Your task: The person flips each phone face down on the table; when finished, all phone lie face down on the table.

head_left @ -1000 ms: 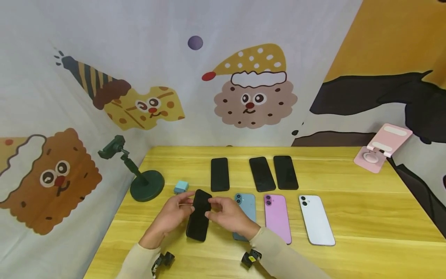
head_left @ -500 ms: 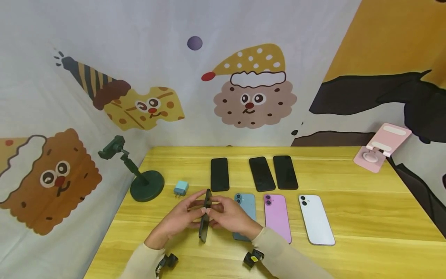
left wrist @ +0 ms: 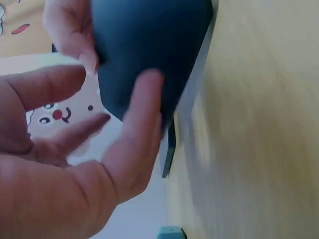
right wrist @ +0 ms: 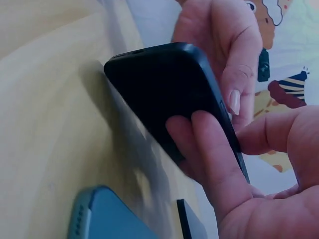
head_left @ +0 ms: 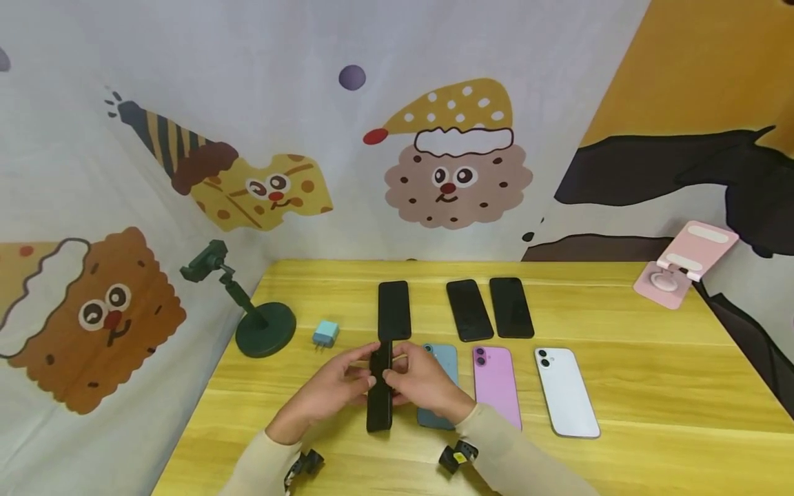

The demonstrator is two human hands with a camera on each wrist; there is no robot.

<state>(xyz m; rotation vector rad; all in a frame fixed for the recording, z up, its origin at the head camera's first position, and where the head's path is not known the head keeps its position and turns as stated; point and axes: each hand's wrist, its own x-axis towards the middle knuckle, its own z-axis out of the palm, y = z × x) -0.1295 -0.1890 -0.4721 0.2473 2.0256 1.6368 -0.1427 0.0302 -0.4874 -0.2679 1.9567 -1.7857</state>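
A black smartphone [head_left: 380, 399] is held on its long edge between both hands in the head view, tilted above the table. My left hand [head_left: 335, 386] grips it from the left, thumb near its upper edge; in the left wrist view some fingers [left wrist: 144, 99] lie against its dark broad side. From the right my right hand [head_left: 428, 382] pinches it, thumb at the edge and two fingers [right wrist: 214, 144] flat on its black face in the right wrist view. Partly behind the right hand lies a blue phone [head_left: 445, 365], back up.
A pink phone [head_left: 496, 382] and a white phone [head_left: 567, 393] lie right of the hands. Three black phones [head_left: 393, 310] lie farther back. At left are a blue charger plug [head_left: 325, 334] and a green phone stand [head_left: 265, 331]; a pink folding stand [head_left: 688, 262] is far right.
The held phone has turned from its dark face showing, onto its edge, and shifted right with both hands. The charger plug came into full view as the left hand moved off it.
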